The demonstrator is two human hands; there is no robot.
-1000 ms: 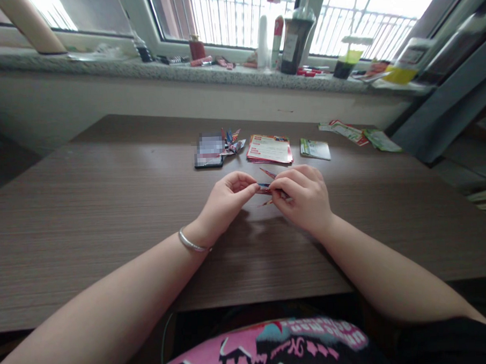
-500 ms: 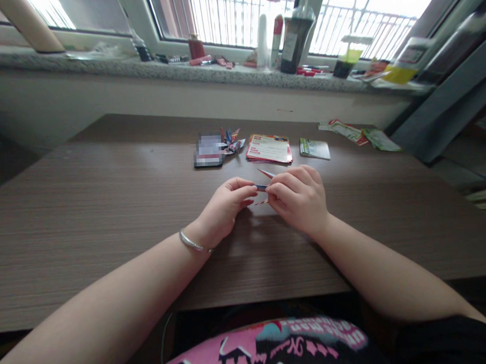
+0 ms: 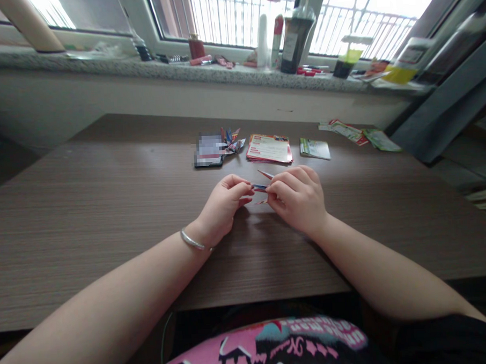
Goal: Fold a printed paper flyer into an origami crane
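Note:
Both of my hands meet at the middle of the brown wooden table (image 3: 87, 210), pinching a small folded piece of coloured paper (image 3: 261, 187). My left hand (image 3: 223, 207), with a silver bracelet on its wrist, grips the paper's left end between thumb and fingers. My right hand (image 3: 298, 201) is closed over its right part and hides most of it. Thin pointed paper tips stick out above and below the fingers.
Behind my hands lie a phone (image 3: 208, 150), a finished folded paper figure (image 3: 232, 141), a stack of red-and-white leaflets (image 3: 269, 148), a green card stack (image 3: 314, 148) and more papers (image 3: 347, 131) at the right. Bottles and jars (image 3: 295, 35) crowd the windowsill.
Both hands drifted slightly left and closer together, still pinching the folded paper; the right hand now covers more of it.

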